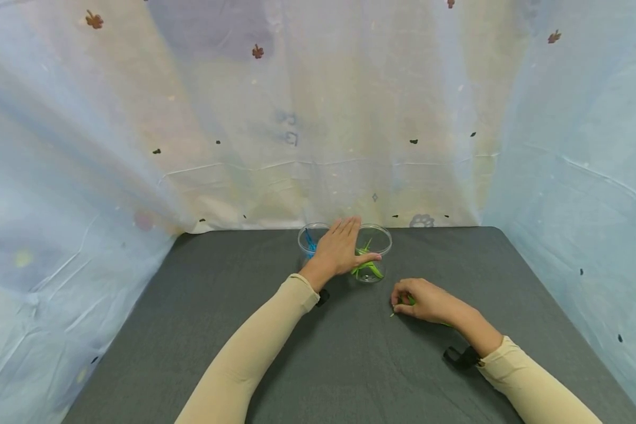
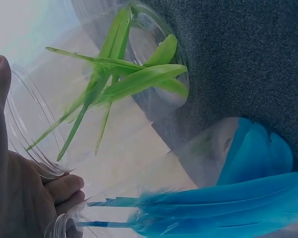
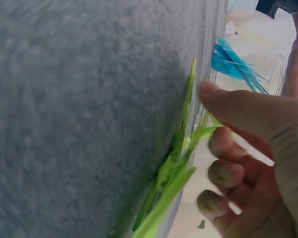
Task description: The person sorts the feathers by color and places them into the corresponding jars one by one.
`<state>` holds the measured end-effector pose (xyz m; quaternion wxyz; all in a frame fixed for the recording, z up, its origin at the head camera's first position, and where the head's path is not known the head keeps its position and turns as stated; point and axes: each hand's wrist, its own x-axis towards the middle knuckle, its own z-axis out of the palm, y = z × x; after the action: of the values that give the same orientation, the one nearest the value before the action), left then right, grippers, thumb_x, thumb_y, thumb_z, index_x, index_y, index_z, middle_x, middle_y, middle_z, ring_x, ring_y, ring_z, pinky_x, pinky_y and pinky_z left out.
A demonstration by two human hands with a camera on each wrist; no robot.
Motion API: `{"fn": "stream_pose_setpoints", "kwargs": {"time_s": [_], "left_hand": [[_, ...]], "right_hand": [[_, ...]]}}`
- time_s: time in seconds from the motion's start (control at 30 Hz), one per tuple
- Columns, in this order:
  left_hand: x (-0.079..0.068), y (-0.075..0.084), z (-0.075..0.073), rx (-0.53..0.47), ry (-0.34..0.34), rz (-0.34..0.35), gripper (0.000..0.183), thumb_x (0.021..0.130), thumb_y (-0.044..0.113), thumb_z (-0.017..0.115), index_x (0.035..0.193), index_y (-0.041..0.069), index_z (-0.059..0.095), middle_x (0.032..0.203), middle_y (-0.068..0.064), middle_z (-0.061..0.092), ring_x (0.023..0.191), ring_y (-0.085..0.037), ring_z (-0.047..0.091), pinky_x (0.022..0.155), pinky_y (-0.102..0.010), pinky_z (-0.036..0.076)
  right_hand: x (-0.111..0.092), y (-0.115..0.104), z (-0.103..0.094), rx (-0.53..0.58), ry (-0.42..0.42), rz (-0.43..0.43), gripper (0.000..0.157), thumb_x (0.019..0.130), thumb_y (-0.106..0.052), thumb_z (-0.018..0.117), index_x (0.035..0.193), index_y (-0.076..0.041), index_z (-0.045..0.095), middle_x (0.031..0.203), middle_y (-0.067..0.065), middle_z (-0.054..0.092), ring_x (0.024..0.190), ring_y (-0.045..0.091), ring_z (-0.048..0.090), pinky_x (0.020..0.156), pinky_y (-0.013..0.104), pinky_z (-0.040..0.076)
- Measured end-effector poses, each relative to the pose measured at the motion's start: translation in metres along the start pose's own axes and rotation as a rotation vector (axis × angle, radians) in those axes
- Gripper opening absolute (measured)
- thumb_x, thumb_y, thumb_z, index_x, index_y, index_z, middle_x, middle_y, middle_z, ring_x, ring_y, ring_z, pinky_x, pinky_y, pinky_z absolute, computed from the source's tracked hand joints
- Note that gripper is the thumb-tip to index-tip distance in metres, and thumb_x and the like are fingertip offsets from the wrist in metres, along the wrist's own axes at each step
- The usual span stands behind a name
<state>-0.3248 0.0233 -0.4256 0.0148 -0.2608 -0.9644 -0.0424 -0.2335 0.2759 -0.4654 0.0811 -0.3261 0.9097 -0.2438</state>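
Observation:
My left hand [image 1: 339, 250] lies over the two clear jars with its fingers extended and the thumb spread across the rim of the right jar [image 1: 386, 241]. Several green feathers [image 2: 139, 79] stand inside that jar. The left jar [image 1: 300, 238] contains blue feathers [image 2: 223, 208]; my hand partly covers it in the head view. Low over the cloth, my right hand [image 1: 429, 301] has loosely bent fingers around green feathers [image 3: 174, 173] lying on the table. A gap shows between its thumb and index finger in the right wrist view, and no firm grip is visible.
Dark grey cloth covers the table [image 1: 201, 306]. A patterned curtain [image 1: 318, 118] hangs directly behind the jars and along both sides. Each wrist wears a black strap, such as the right strap [image 1: 461, 357].

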Motion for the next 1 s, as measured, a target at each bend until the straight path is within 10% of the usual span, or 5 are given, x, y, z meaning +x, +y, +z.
{"fn": "stream_pose_setpoints", "kwargs": {"time_s": [0.53,1.0], "left_hand": [[0.001,0.001,0.000,0.014,-0.010,-0.007,0.114,0.097,0.088,0.039,0.174,0.009,0.009,0.181,-0.009,0.011,0.167,-0.023,0.010,0.135,-0.040,0.004],[0.003,-0.001,0.001,0.007,-0.001,-0.001,0.114,0.097,0.088,0.040,0.174,0.011,0.007,0.181,-0.008,0.010,0.167,-0.024,0.011,0.135,-0.039,0.003]], "right_hand": [[-0.001,0.008,-0.022,-0.118,0.512,-0.175,0.020,0.095,0.004,0.080,0.104,-0.013,0.074,0.094,-0.005,0.064,0.070,0.014,0.049,0.062,0.024,0.041],[-0.008,0.021,-0.047,-0.062,0.711,-0.026,0.018,0.096,0.004,0.079,0.106,-0.011,0.076,0.092,-0.001,0.067,0.070,0.011,0.049,0.061,0.021,0.040]]}}
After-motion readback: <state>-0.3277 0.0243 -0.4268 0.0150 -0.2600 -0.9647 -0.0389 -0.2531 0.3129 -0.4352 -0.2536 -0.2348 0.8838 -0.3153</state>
